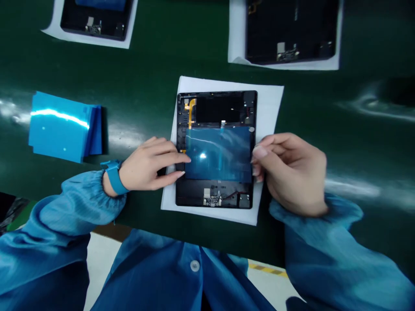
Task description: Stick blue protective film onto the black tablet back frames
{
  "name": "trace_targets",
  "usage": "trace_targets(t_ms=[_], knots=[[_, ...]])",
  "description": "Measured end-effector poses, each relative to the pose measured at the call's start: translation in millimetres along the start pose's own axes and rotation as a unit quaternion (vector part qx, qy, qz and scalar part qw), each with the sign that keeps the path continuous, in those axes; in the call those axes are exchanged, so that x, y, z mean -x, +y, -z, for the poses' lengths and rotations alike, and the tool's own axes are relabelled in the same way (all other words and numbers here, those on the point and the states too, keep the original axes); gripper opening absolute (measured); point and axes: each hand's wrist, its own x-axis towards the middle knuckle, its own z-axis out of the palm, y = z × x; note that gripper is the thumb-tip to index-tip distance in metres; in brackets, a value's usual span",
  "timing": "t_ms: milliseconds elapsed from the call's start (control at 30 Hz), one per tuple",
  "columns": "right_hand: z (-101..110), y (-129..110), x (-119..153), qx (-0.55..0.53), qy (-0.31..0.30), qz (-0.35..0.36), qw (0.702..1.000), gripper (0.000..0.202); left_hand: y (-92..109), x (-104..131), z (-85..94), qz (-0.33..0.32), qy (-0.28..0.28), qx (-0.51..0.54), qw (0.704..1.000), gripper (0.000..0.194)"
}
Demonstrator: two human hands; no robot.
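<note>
1. Across the scene, a green table.
2. At its middle, white paper under an opened black device.
3. Over the device's middle, blue film.
4. At the film's right edge, the right hand, thumb and fingers drawn together; whether they pinch it, one cannot tell.
5. At its left edge, the left hand, fingers loosely spread.

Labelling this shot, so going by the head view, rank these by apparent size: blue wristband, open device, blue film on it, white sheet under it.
Largest to smallest:
1. White sheet
2. Open device
3. Blue film
4. Blue wristband
</note>
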Motion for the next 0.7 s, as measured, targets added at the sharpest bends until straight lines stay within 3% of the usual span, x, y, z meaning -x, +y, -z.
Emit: trace_targets(t_ms=[100,200,400,467,533,600,700], knots=[[-4.6,-0.6,-5.0,-0.058,0.026,0.013,0.998,0.038,2.6,-4.8,1.4,0.009,-0.011,-0.133,0.991,0.044],[-8.0,-3.6,-9.2,-0.074,0.033,0.022,0.996,0.045,8.7,-19.1,1.1,0.016,-0.055,-0.212,0.976,0.047],[-3.4,1.5,-13.3,-0.070,0.036,0.039,0.996,0.046,30.3,-72.0,-21.0,0.005,-0.131,-0.195,0.972,0.043],[0.2,2.5,-10.2,-0.030,0.034,0.081,0.996,0.042,32.7,-84.3,-28.1,0.011,-0.150,-0.183,0.972,0.043],[1.3,-0.3,-3.5,0.073,-0.003,0.170,0.983,0.037,28.3,-87.0,-28.3,0.021,-0.160,-0.173,0.972,0.043],[-2.7,-6.4,4.8,0.221,-0.088,0.284,0.929,0.030,17.4,-80.3,-19.7,0.051,-0.149,-0.161,0.974,0.043],[-18.7,-17.1,9.1,0.433,-0.229,0.391,0.779,0.035,-4.5,-62.0,4.2,0.147,-0.089,-0.148,0.974,0.044]])
